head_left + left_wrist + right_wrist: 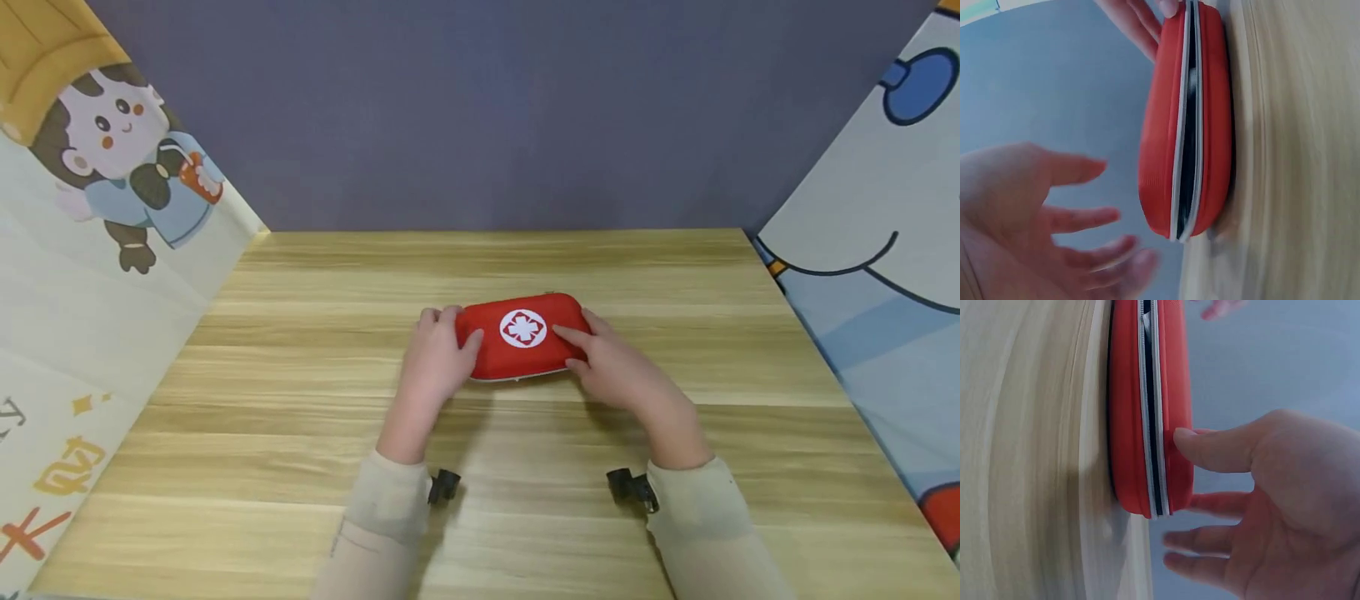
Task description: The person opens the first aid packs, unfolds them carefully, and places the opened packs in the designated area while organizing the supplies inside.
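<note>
A red first-aid case [495, 354] with a white cross emblem lies flat on the wooden table. Its grey zipper [1159, 425] is undone along the front, leaving a narrow dark gap between lid and base. At the case's left end is my left hand [442, 354]; the left wrist view shows its fingers [1082, 219] spread and apart from the red shell. My right hand [618, 367] is at the right end, thumb touching the lid's front side and index finger over the top. Its other fingers extend loosely past the corner.
The wooden table [262, 417] runs back to a plain grey-blue wall [480, 117]. Cartoon-printed panels stand along the left side [150, 317] and right side [847, 208]. A small black camera mount [444, 486] sits at the left wrist, another [630, 487] at the right.
</note>
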A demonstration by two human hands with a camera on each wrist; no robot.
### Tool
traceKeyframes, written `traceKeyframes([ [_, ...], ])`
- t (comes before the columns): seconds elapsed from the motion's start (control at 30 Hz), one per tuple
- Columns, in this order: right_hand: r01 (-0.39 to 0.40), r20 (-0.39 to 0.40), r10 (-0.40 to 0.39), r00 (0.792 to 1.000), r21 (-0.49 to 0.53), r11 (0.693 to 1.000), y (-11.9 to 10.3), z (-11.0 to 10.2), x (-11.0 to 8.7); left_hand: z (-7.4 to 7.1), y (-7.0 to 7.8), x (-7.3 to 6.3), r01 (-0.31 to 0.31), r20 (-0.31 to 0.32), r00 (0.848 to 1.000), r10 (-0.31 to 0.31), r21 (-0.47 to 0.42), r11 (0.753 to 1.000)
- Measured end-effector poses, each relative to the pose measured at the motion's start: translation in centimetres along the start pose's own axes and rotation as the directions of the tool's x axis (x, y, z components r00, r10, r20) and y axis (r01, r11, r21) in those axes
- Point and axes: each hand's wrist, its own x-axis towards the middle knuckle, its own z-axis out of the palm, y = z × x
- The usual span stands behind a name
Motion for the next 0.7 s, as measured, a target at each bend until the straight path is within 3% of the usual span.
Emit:
traceKeyframes([
  [0.17,0.003,0.001,-0.003,1.000,0.009,1.000,0.2,-0.1,0.6,0.0,-1.1,0.8,0.030,0.168,0.985,-0.029,-0.003,1.000],
  [0.43,-0.026,-0.037,0.025,0.999,-0.023,0.999,0.9,-0.3,1.0,0.4,-0.8,3.0,-0.065,0.288,0.957,0.027,0.124,0.990],
  [0.7,-0.036,-0.043,0.035,0.998,-0.014,0.999,1.4,-0.9,2.4,0.3,-0.6,5.9,-0.089,0.330,0.943,0.042,0.129,0.988],
])
